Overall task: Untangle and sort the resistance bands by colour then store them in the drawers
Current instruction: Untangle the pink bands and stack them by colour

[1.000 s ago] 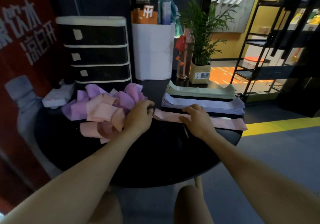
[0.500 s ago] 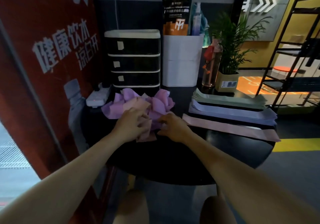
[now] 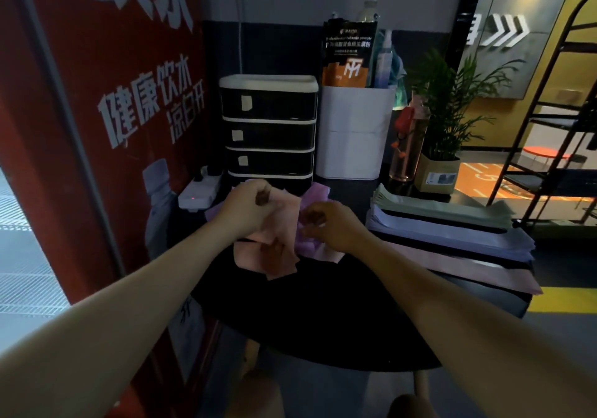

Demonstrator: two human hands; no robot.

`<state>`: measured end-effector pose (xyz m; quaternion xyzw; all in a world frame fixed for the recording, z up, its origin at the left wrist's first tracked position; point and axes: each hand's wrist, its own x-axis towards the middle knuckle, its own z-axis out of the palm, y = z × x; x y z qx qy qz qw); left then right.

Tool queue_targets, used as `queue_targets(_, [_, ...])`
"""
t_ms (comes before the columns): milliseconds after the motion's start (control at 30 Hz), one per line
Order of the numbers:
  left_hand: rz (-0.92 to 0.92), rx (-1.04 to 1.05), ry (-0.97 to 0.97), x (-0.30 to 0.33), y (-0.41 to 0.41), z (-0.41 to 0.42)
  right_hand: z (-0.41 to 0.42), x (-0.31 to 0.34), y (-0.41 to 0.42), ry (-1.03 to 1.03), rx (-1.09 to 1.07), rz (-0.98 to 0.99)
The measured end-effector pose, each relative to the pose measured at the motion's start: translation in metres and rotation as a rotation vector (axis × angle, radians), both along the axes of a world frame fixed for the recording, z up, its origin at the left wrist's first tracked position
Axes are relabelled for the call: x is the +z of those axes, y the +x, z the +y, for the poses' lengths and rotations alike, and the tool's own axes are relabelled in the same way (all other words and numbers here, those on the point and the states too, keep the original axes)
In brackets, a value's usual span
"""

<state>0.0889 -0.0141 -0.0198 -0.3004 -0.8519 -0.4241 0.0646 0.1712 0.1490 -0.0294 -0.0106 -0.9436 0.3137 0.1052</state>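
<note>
The untangling step is going on: just in front of the drawers (image 3: 269,133), the left hand (image 3: 248,209) is gripping a pink band (image 3: 277,224) while the right hand (image 3: 332,225) is pinching the purple tangle (image 3: 311,245). Next, the pink one probably needs pulling free.

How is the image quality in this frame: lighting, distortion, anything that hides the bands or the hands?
Head view: dim and underexposed on the black table, brighter at the right background and left window. Wide-angle bending curves the rack and stretches the forearms. The left hand and right hand are fairly sharp, gripping the pink band; the purple bands lose fold detail in shadow.
</note>
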Motion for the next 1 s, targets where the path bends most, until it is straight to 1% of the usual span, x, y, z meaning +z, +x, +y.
queue_targets(133, [0.020, -0.048, 0.045, 0.035, -0.004, 0.008, 0.000, 0.028, -0.011, -0.171, -0.023, 0.084])
queue_targets(267, [0.043, -0.054, 0.080, 0.070, -0.010, 0.017, 0.002, 0.065, -0.017, -0.414, -0.014, 0.058])
queue_targets(433, [0.039, -0.021, 0.191, 0.106, -0.017, 0.023, 0.002, 0.100, -0.025, -0.502, 0.000, 0.049])
queue_targets(500, [-0.015, -0.031, 0.294, 0.121, -0.017, 0.025, 0.003, 0.111, -0.027, -0.533, 0.023, 0.060])
queue_targets(567, [-0.088, -0.056, 0.427, 0.134, -0.018, 0.028, 0.004, 0.120, -0.027, -0.493, 0.040, 0.067])
queue_targets(633, [-0.090, -0.035, 0.478, 0.145, -0.021, 0.029, 0.004, 0.126, -0.029, -0.381, 0.025, 0.101])
queue_targets(733, [-0.023, 0.090, 0.419, 0.152, -0.028, 0.029, 0.005, 0.136, -0.031, -0.309, -0.028, 0.195])
queue_targets(767, [-0.020, 0.128, 0.368, 0.153, -0.030, 0.028, 0.006, 0.141, -0.032, -0.307, -0.045, 0.226])
queue_targets(833, [-0.020, 0.189, 0.192, 0.152, -0.031, 0.029, 0.011, 0.153, -0.035, -0.333, -0.086, 0.282])
queue_targets(867, [0.009, 0.218, 0.123, 0.152, -0.031, 0.030, 0.013, 0.159, -0.036, -0.339, -0.116, 0.305])
queue_targets(900, [0.045, 0.236, 0.100, 0.152, -0.030, 0.031, 0.016, 0.166, -0.038, -0.324, -0.149, 0.318])
queue_targets(933, [0.070, 0.238, 0.123, 0.152, -0.029, 0.032, 0.017, 0.171, -0.039, -0.284, -0.187, 0.325])
queue_targets(1000, [0.040, 0.141, 0.273, 0.156, -0.022, 0.037, 0.021, 0.181, -0.042, -0.221, -0.265, 0.304])
